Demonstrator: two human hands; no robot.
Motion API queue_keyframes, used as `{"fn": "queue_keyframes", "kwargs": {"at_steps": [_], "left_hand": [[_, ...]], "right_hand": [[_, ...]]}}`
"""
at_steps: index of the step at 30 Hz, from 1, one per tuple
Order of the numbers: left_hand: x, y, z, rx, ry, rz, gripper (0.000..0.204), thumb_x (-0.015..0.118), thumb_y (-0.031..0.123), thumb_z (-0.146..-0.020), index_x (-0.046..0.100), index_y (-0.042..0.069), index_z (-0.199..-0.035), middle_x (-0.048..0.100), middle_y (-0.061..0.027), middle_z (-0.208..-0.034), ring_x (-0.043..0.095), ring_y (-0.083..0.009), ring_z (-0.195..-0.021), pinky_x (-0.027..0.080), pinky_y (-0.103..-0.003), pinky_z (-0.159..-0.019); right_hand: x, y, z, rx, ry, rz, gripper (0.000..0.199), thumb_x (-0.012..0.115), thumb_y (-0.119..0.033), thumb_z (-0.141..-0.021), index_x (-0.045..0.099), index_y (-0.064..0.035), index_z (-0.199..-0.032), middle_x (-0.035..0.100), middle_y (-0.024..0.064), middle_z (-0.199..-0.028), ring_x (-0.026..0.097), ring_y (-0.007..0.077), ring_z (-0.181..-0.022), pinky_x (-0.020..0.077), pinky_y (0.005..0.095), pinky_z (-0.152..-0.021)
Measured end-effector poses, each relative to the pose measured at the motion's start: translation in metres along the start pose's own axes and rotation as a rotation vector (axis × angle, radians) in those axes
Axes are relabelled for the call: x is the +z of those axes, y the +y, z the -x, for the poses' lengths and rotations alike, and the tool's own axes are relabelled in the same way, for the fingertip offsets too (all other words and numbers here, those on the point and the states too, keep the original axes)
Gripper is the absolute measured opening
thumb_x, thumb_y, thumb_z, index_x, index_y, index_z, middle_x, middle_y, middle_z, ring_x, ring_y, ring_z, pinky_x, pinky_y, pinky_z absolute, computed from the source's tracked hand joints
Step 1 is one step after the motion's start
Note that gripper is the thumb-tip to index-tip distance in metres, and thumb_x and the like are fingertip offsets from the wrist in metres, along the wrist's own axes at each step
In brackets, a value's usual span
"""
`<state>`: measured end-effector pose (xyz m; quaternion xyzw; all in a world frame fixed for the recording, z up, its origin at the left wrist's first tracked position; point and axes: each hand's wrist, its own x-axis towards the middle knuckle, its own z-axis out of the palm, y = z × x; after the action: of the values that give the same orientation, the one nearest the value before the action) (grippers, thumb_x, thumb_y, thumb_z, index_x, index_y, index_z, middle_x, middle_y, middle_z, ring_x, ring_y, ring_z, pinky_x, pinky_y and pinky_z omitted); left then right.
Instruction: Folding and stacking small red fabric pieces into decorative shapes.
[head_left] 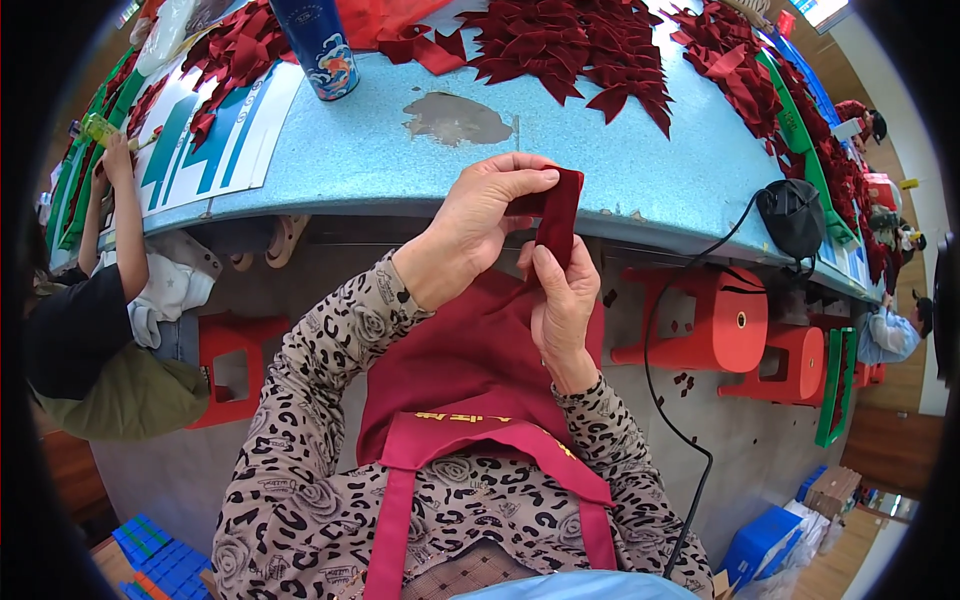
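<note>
Between my hands is a dark red velvet ribbon (559, 212), folded over at its upper corner. My left hand (482, 215) pinches that corner between thumb and fingers. Lower down, my right hand (562, 300) grips the hanging part, its thumb lying across the front. Both hands are raised in front of the blue table's near edge, above the dark red apron (470, 360) on my lap. Part of the ribbon behind my left fingers is hidden.
On the blue table (390, 150) lie piles of dark red bows (570, 50), a blue tumbler (318, 50) and a black pouch (792, 215). A black cable (655, 385) hangs at my right. Red stools (715, 320) stand beyond it. Another person (100, 330) works at the left.
</note>
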<state>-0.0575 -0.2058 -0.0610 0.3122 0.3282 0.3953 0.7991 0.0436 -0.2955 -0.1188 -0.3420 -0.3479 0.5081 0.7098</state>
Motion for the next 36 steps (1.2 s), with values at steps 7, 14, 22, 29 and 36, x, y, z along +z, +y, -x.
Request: {"fn": "queue_keyframes", "kwargs": {"at_steps": [7,14,22,29,36], "left_hand": [[-0.002,-0.003,-0.005,0.066,0.087,0.087,0.013,0.066,0.013,-0.084,0.061,0.010,-0.095,0.065,-0.0016,-0.092,0.058,-0.0124,-0.086,0.041,-0.031,-0.076],[0.007,-0.006,-0.006,0.126,0.174,0.164,0.015,0.068,0.014,-0.083,0.060,0.013,-0.096,0.065,0.0004,-0.092,0.058,-0.0119,-0.084,0.040,-0.030,-0.074],[0.006,-0.009,-0.009,0.135,0.176,0.146,0.014,0.065,0.013,-0.085,0.060,0.014,-0.099,0.065,-0.0001,-0.097,0.057,-0.0125,-0.091,0.040,-0.032,-0.074],[0.008,-0.009,-0.009,0.153,0.166,0.136,0.013,0.065,0.013,-0.085,0.061,0.014,-0.097,0.065,0.0007,-0.096,0.057,-0.0119,-0.089,0.041,-0.030,-0.074],[0.004,-0.012,-0.010,0.119,0.173,0.104,0.012,0.066,0.014,-0.085,0.062,0.015,-0.097,0.065,0.0020,-0.095,0.058,-0.0103,-0.086,0.041,-0.028,-0.073]], "right_hand": [[0.001,-0.009,-0.002,-0.102,0.116,0.121,0.030,0.064,-0.002,-0.086,0.048,-0.0015,-0.111,0.061,0.0119,-0.103,0.059,0.0123,-0.087,0.0484,0.0246,-0.075],[-0.023,-0.018,-0.017,-0.428,0.053,0.589,0.031,0.071,-0.002,-0.079,0.053,-0.0018,-0.105,0.059,0.0126,-0.108,0.059,0.0150,-0.091,0.0484,0.0262,-0.078],[-0.023,-0.035,-0.023,-0.532,0.092,0.941,0.024,0.075,-0.001,-0.072,0.062,-0.0030,-0.092,0.060,0.0094,-0.099,0.058,0.0170,-0.087,0.0466,0.0266,-0.075],[-0.028,-0.038,-0.029,-0.584,0.070,1.036,0.023,0.073,0.001,-0.072,0.063,-0.0031,-0.092,0.060,0.0090,-0.095,0.058,0.0184,-0.080,0.0461,0.0276,-0.071],[-0.025,-0.046,-0.043,-0.977,-0.001,1.312,0.020,0.071,0.002,-0.070,0.064,-0.0063,-0.087,0.061,0.0056,-0.085,0.059,0.0246,-0.073,0.0442,0.0337,-0.068]]}}
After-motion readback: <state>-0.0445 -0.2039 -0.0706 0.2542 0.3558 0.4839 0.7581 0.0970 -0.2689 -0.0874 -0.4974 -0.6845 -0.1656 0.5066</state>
